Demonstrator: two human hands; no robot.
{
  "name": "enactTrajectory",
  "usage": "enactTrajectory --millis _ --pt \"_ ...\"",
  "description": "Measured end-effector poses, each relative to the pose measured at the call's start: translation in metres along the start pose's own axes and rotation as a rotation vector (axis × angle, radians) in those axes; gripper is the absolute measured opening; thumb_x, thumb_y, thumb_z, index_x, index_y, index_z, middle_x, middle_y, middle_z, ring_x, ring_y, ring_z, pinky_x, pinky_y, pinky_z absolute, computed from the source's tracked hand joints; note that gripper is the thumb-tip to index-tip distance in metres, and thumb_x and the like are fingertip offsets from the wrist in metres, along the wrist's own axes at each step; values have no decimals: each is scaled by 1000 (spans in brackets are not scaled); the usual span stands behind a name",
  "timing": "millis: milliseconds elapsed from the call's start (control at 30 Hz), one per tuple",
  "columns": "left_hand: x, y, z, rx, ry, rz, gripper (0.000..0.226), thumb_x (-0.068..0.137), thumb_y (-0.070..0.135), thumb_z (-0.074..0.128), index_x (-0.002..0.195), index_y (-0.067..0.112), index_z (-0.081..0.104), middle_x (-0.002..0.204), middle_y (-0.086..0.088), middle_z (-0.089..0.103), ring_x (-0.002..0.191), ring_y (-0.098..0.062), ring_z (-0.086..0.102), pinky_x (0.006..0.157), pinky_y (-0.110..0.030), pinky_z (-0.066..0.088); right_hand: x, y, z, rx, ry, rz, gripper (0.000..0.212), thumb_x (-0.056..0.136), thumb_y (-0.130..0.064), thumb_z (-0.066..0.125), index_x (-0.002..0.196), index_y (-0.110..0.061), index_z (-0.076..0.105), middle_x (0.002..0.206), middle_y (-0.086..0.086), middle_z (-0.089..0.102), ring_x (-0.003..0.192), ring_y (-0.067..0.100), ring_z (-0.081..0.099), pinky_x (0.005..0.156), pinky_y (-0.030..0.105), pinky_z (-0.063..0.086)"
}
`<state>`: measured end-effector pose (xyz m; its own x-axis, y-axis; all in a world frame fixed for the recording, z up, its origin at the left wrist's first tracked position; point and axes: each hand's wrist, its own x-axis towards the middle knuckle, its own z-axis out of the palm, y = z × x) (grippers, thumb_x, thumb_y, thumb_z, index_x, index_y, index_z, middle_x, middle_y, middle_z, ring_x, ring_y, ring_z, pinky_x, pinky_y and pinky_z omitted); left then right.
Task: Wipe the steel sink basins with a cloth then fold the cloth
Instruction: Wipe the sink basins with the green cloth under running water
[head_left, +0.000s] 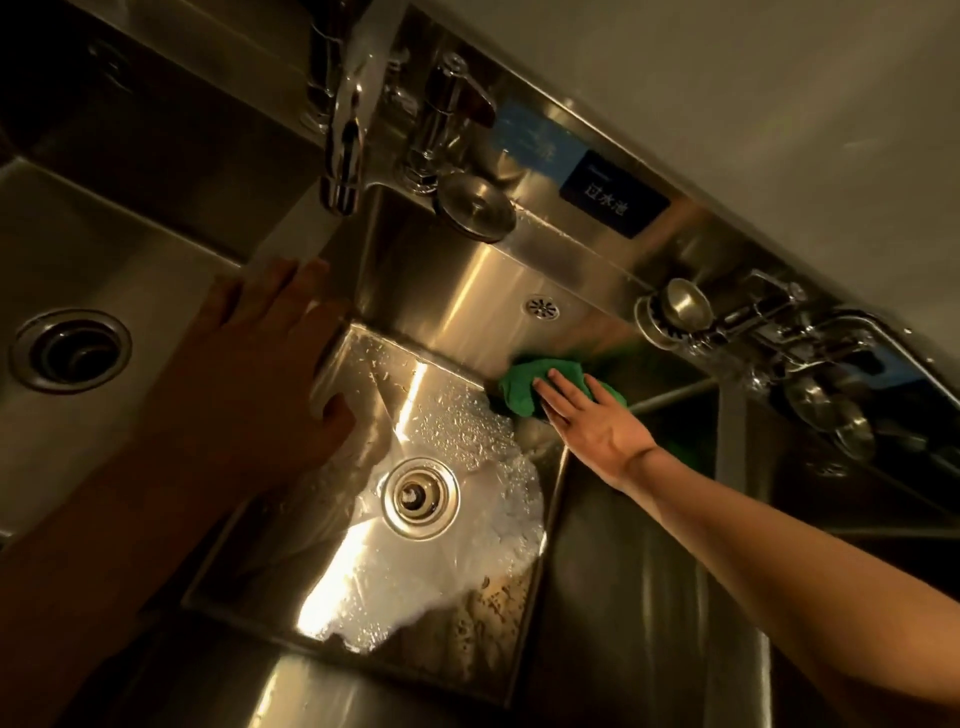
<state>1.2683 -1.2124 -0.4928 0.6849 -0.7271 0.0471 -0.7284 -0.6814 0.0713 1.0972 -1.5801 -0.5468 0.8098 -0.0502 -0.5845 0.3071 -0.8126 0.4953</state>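
I look down into the middle steel basin (467, 291), wet with droplets around its round drain (420, 498). A green cloth (524, 387) is bunched against the basin's far right corner. My right hand (597, 415) presses flat on the cloth with straight fingers, the arm reaching in from the lower right. My left hand (270, 358) rests on the divider between the middle basin and the left basin (104, 270), fingers spread over the rim and thumb hanging inside.
A faucet (340, 140) hangs over the divider at the top. A round strainer lid (475, 205) leans on the back ledge by a dark label (613, 200). Another faucet and metal parts (753, 322) sit at the right, above a third basin. The left basin has its own drain (70, 351).
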Motion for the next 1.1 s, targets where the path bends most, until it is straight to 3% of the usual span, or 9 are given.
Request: enactTrajectory --millis 100,233,500,800,1000,1100 --pt "1 0 2 22 22 20 83 84 69 48 153 23 39 165 -12 26 157 -36 17 121 -58 20 -27 -8 -13 136 -97 96 67 100 -15 38 160 -12 7 167 8 -13 154 32 -11 125 54 8" --pt "3 1 5 19 66 15 82 84 68 47 150 21 44 162 -12 32 155 -36 21 120 -57 21 -49 -39 -24 269 -209 207 70 99 -21 50 159 -12 15 168 10 -9 154 34 -9 124 56 10" --pt "2 1 16 85 185 16 81 88 66 35 148 12 43 155 -19 39 151 -40 25 118 -58 22 -56 -47 8 232 -410 357 73 97 -35 45 159 -9 16 167 13 -9 153 37 -10 122 59 10" --pt "1 3 15 60 202 38 77 90 63 41 145 9 44 154 -20 39 149 -42 28 117 -59 25 -65 -103 27 214 -564 239 86 87 -45 58 159 -18 19 168 11 -6 153 39 -9 121 61 8" --pt "-6 4 -3 -65 126 36 80 87 56 44 153 11 40 166 -17 28 156 -39 20 125 -58 14 -88 -144 32 246 -622 149 69 96 -40 46 158 -19 24 168 11 -9 152 41 -14 119 65 5" --pt "-9 2 -6 -93 94 48 80 84 53 38 150 9 45 165 -18 30 156 -39 20 125 -56 13 -100 -150 21 289 -633 133 68 96 -39 47 157 -17 26 168 11 -6 152 41 -13 119 64 5"
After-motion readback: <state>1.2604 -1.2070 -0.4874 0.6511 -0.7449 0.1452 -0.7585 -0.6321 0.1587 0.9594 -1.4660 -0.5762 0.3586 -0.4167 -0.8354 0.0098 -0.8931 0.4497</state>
